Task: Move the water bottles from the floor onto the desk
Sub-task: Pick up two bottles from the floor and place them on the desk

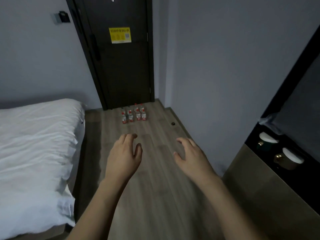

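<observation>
**Bottles on floor at door; both hands free**

Landmark: dark door point(121, 66), smooth, flat, with a yellow paper notice point(119, 35).

- Left of door: bed point(34, 144), white rumpled cloth.
- Left hand point(123, 153): in front of door, over wood-grain plank floor point(155, 196), fingers loosely curved, gripping nothing.
- Water bottles point(133, 114): clustered on floor just at door's foot, clear plastic, red caps and labels, long axis vertical, caps up.
- Right hand point(192, 155): beside left, fingers spread, relaxed, empty.
- Right of door: dark shelf point(256, 135) with two round white-lidded cups point(287, 158).
</observation>
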`<state>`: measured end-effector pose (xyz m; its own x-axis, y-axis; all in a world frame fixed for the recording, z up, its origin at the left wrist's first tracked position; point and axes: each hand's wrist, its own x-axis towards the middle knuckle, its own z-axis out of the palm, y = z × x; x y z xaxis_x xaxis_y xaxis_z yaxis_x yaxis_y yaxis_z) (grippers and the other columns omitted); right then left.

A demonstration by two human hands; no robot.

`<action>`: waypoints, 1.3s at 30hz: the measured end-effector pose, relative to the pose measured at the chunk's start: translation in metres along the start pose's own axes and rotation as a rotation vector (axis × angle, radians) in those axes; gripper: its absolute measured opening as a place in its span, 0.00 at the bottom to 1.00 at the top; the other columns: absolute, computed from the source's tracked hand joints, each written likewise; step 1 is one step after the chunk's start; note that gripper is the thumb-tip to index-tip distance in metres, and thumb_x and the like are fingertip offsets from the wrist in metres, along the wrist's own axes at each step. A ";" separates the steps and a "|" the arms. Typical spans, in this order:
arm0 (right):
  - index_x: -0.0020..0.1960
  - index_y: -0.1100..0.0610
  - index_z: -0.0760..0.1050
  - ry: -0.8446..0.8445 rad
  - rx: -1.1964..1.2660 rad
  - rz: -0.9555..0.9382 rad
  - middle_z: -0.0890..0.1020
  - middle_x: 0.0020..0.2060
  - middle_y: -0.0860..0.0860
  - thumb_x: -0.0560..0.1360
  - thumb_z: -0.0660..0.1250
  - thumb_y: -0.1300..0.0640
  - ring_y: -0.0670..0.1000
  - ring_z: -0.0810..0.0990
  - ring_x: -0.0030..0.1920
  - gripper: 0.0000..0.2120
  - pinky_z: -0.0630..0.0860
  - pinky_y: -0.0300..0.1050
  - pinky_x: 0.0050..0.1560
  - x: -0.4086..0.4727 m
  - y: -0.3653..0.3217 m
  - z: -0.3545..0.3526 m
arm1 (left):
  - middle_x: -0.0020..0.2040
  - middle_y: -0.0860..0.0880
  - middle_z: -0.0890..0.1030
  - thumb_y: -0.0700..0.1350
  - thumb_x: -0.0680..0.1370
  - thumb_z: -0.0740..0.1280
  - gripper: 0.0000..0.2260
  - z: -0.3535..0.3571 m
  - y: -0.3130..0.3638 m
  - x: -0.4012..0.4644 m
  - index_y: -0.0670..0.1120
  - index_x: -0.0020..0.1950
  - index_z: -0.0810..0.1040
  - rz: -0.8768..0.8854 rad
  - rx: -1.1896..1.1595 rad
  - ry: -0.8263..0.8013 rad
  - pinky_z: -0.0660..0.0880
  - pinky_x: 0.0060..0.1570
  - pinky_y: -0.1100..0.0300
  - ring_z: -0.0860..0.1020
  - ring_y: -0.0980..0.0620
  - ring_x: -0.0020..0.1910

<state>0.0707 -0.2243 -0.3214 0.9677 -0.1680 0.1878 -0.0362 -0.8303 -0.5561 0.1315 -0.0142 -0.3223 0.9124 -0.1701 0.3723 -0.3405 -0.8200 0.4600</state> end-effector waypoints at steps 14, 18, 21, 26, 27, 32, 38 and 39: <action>0.70 0.53 0.69 -0.026 0.002 0.052 0.73 0.67 0.50 0.77 0.65 0.52 0.51 0.73 0.64 0.23 0.68 0.40 0.59 0.234 -0.003 0.092 | 0.63 0.49 0.77 0.50 0.81 0.64 0.17 0.075 -0.110 0.216 0.46 0.67 0.74 -0.017 0.017 -0.100 0.75 0.54 0.58 0.79 0.52 0.54; 0.71 0.53 0.68 -0.021 0.024 0.028 0.73 0.67 0.50 0.77 0.64 0.52 0.51 0.73 0.64 0.23 0.65 0.38 0.57 0.329 0.006 0.113 | 0.62 0.49 0.78 0.50 0.80 0.64 0.16 0.101 -0.133 0.302 0.46 0.66 0.75 -0.004 0.060 -0.069 0.71 0.53 0.62 0.77 0.53 0.57; 0.71 0.52 0.67 -0.015 0.039 0.018 0.73 0.67 0.49 0.77 0.64 0.51 0.50 0.73 0.64 0.23 0.65 0.37 0.58 0.398 0.008 0.118 | 0.60 0.48 0.78 0.49 0.79 0.65 0.15 0.110 -0.145 0.371 0.46 0.64 0.76 0.009 0.083 -0.066 0.70 0.51 0.62 0.77 0.52 0.56; 0.71 0.51 0.67 -0.036 0.067 -0.036 0.73 0.67 0.48 0.77 0.64 0.52 0.49 0.73 0.64 0.23 0.65 0.37 0.58 0.500 -0.002 0.141 | 0.58 0.47 0.79 0.47 0.79 0.66 0.14 0.125 -0.178 0.460 0.45 0.63 0.76 -0.007 0.065 -0.037 0.70 0.50 0.61 0.78 0.51 0.54; 0.71 0.51 0.67 -0.044 0.068 -0.042 0.73 0.67 0.47 0.77 0.64 0.51 0.48 0.73 0.64 0.23 0.66 0.38 0.58 0.518 -0.005 0.148 | 0.58 0.47 0.79 0.47 0.79 0.66 0.14 0.129 -0.188 0.472 0.45 0.63 0.76 -0.018 0.066 -0.042 0.70 0.50 0.61 0.78 0.50 0.54; 0.71 0.48 0.66 -0.099 0.051 -0.045 0.72 0.66 0.46 0.77 0.64 0.49 0.47 0.73 0.64 0.23 0.68 0.39 0.58 0.608 -0.008 0.199 | 0.60 0.46 0.79 0.48 0.79 0.66 0.15 0.159 -0.243 0.541 0.44 0.64 0.76 -0.100 0.049 -0.101 0.72 0.48 0.60 0.79 0.50 0.51; 0.71 0.45 0.65 -0.073 0.053 -0.031 0.72 0.66 0.43 0.77 0.64 0.48 0.37 0.68 0.58 0.23 0.60 0.28 0.51 0.734 -0.036 0.258 | 0.62 0.48 0.77 0.49 0.80 0.65 0.16 0.177 -0.322 0.669 0.46 0.66 0.75 -0.082 0.050 -0.093 0.70 0.49 0.62 0.78 0.51 0.57; 0.70 0.45 0.65 -0.075 0.053 -0.035 0.72 0.66 0.42 0.77 0.65 0.49 0.36 0.66 0.56 0.22 0.58 0.25 0.48 0.755 -0.043 0.267 | 0.62 0.48 0.78 0.49 0.80 0.65 0.16 0.176 -0.335 0.692 0.46 0.66 0.75 -0.087 0.047 -0.089 0.70 0.49 0.62 0.78 0.51 0.56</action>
<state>0.8696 -0.1738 -0.3716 0.9843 -0.0971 0.1476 0.0094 -0.8053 -0.5927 0.9174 0.0466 -0.3607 0.9552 -0.1432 0.2592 -0.2503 -0.8582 0.4481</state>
